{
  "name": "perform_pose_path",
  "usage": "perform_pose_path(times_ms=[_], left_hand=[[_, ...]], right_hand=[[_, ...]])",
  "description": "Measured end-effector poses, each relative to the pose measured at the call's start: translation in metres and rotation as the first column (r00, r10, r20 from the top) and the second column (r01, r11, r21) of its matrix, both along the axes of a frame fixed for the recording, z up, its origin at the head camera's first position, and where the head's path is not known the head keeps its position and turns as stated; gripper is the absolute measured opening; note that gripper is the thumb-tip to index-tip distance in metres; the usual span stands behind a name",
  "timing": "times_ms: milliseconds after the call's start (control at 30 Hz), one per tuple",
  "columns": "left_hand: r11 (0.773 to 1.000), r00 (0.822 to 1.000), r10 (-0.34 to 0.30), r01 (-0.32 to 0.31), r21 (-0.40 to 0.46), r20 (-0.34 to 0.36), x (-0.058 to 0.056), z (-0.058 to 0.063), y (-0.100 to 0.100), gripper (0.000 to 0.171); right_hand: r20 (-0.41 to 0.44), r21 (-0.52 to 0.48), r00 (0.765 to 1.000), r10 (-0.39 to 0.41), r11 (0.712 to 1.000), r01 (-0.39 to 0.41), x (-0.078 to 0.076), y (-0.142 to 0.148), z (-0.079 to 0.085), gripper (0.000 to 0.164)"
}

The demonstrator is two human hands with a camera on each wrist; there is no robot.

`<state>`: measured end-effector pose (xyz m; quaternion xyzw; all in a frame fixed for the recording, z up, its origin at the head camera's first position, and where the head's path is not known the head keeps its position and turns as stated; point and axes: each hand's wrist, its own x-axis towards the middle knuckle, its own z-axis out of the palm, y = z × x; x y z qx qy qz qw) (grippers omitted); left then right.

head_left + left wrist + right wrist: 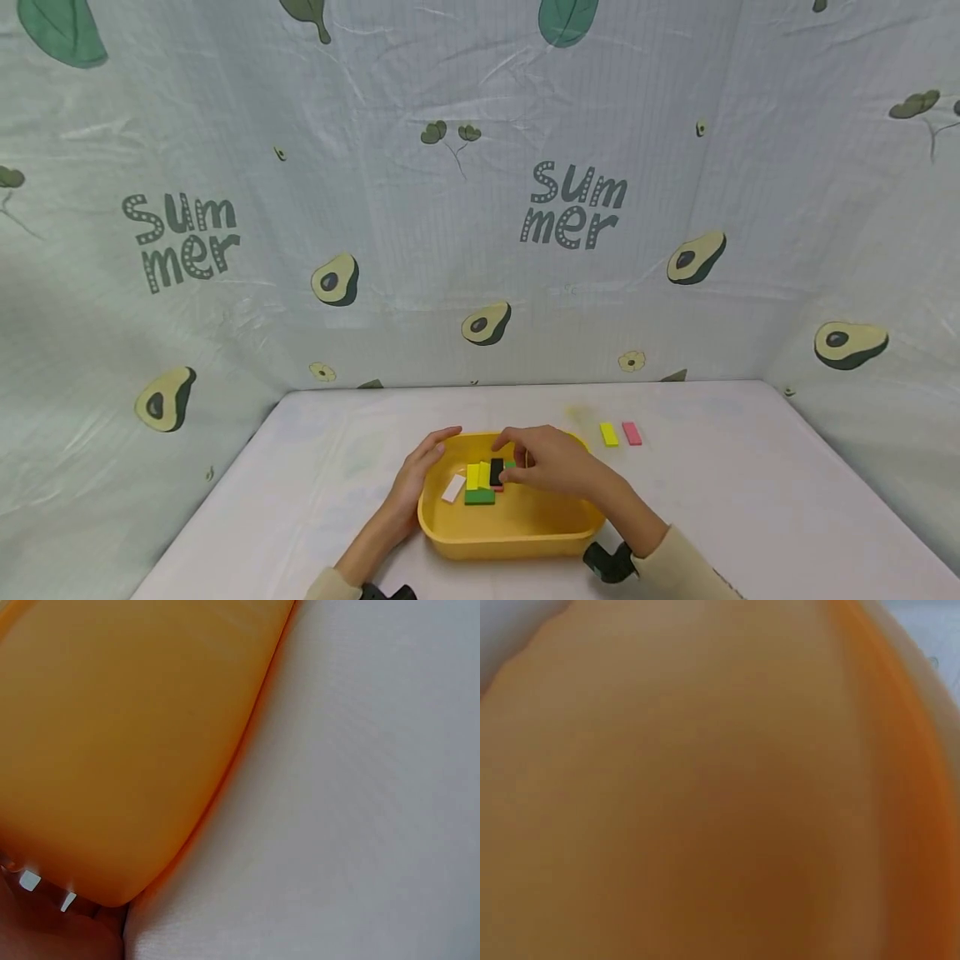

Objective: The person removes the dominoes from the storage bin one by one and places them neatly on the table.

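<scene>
On the table stands a yellow plastic basin (517, 546), its outer wall filling much of the left wrist view. My left hand (417, 475) holds it at the far left corner, fingers along the outside and thumb at the rim. Over the middle of the basin, my right hand (558, 458) pinches a black tile (497, 472) between thumb and forefinger. Beside that tile lie two yellow tiles (477, 476) and a green tile (480, 497). A white tile (453, 488) leans near the left wall. Pink and green pieces are partly hidden by the black tile and fingers.
Beyond the basin's far right corner, a yellow tile (609, 434) and a pink tile (632, 433) lie on the white table (712, 500). A curtain printed with avocados (487, 323) rises behind. Yellow blur fills most of the right wrist view.
</scene>
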<state>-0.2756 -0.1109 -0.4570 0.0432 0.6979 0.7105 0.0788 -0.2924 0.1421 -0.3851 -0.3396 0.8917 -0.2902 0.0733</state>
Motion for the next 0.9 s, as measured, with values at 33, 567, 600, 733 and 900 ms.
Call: perform_pose_path(times_ms=[33,567,600,733,900], left_hand=[[1.0,1.0,0.0,0.0,-0.006,0.001,0.001,0.0,0.0,0.053],[1.0,1.0,0.007,-0.007,-0.012,-0.004,0.0,-0.001,0.002,0.053],[1.0,1.0,0.006,-0.006,-0.008,-0.003,-0.001,-0.001,0.002,0.053],[1.0,1.0,0.007,-0.007,-0.012,-0.006,-0.002,-0.001,0.003,0.054],[1.0,1.0,0.018,-0.018,-0.019,-0.009,0.0,-0.002,0.004,0.053]], right_hand=[[0.005,0.002,1.0,0.001,1.0,-0.001,0.001,-0.002,-0.001,0.037],[0.128,0.049,0.99,0.058,0.997,-0.064,0.005,-0.013,-0.029,0.034],[0.131,0.051,0.99,0.06,0.996,-0.068,0.005,-0.013,-0.03,0.032],[0.149,0.073,0.986,0.07,0.994,-0.082,0.004,-0.011,-0.032,0.025],[0.151,0.07,0.986,0.072,0.994,-0.084,0.001,-0.009,-0.036,0.02]])
